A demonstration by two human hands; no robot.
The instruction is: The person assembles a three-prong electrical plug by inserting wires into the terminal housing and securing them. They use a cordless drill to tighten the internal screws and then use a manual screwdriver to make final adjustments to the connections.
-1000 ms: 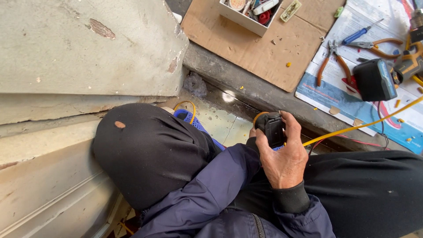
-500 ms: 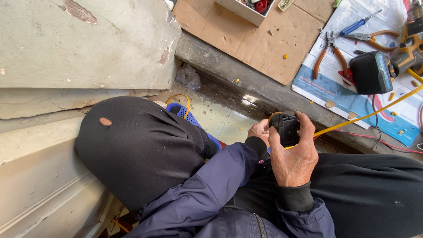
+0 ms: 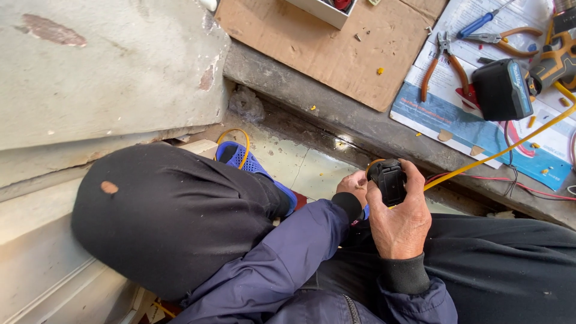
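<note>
My right hand [image 3: 401, 217] is closed around a small black electrical part [image 3: 389, 180], held upright over my lap. A yellow cable [image 3: 492, 157] runs from that part up to the right across the step. My left hand [image 3: 353, 185] sits just left of the part, its fingertips touching the side of it; most of this hand is hidden behind the dark blue sleeve [image 3: 288, 258]. My knee in black trousers [image 3: 168, 216] rises on the left, and a blue shoe [image 3: 243, 159] shows beyond it.
On a printed sheet [image 3: 456, 114] at upper right lie a black battery pack [image 3: 501, 90], orange-handled pliers [image 3: 441, 66] and a blue screwdriver [image 3: 480, 24]. A cardboard sheet [image 3: 336, 48] covers the step beside it. A rough concrete wall [image 3: 102, 72] stands on the left.
The view has shifted slightly, so the hands sit further right and a little lower in frame. Both hands keep the same hold on the black part.
</note>
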